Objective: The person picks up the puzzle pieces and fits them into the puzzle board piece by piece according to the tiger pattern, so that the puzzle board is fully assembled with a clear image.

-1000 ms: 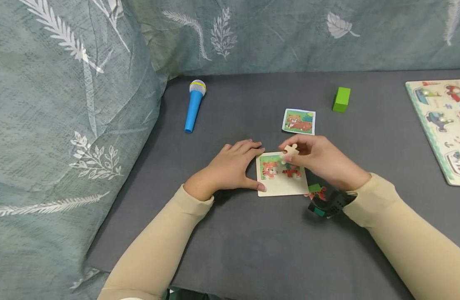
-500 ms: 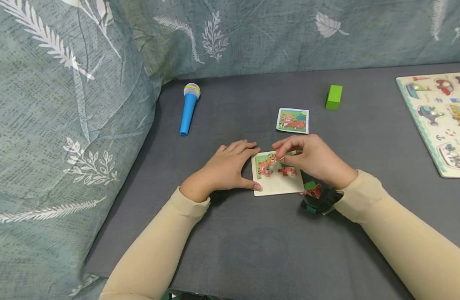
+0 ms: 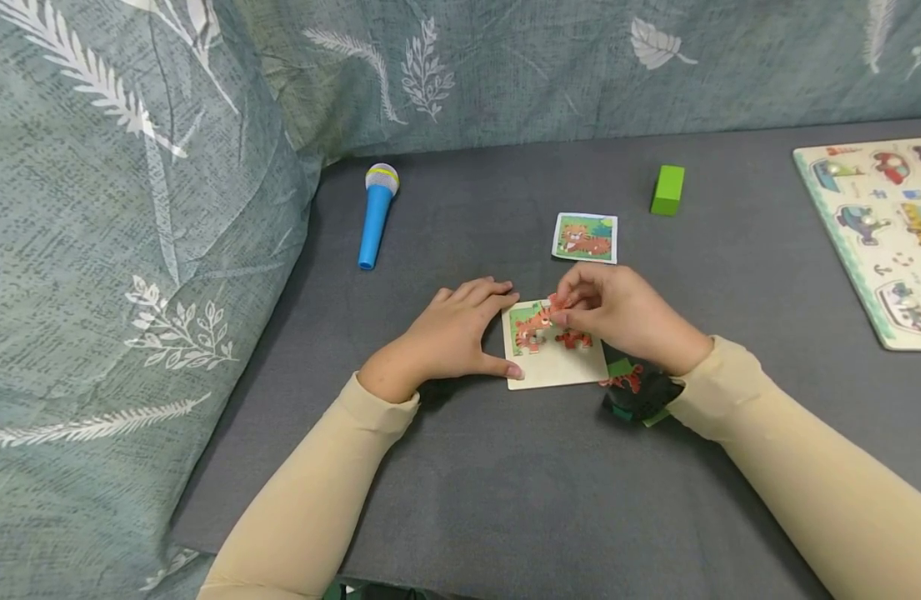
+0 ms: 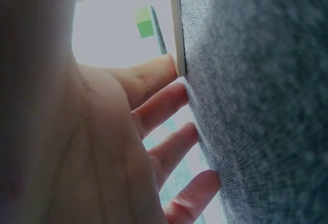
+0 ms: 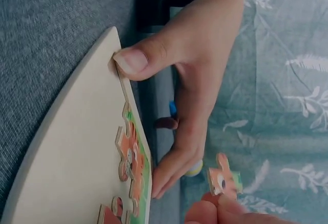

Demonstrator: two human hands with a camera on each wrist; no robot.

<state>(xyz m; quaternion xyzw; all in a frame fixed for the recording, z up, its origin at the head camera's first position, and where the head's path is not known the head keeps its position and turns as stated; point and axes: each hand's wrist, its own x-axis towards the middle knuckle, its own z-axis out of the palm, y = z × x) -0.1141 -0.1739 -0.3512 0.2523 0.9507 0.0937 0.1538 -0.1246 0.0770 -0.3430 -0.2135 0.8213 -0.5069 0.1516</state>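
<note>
My left hand [image 3: 452, 342] rests with spread fingers along the left edge of a square wooden puzzle board [image 3: 558, 372]. Its thumb presses the near left corner and its index finger touches the far one. Between thumb and fingers, my right hand [image 3: 613, 315] pinches a jigsaw piece [image 5: 223, 179] with orange print and an eye, held over the board's far side. Tiger-print pieces [image 3: 531, 332] lie on the far half of the board; its near half is bare wood. More loose pieces [image 3: 622, 371] lie beside the right wrist, partly hidden by the black wrist camera.
Just beyond the board lies a tiger picture card [image 3: 584, 237]. Farther back stands a green block [image 3: 668, 190], and a blue toy microphone [image 3: 375, 217] lies at the back left. A larger picture board [image 3: 873, 250] is at the right. Patterned cloth [image 3: 505, 75] hangs behind the table.
The right hand has turned the piece from its plain wooden back to its printed side, staying over the board's far edge. The left hand keeps its place on the board.
</note>
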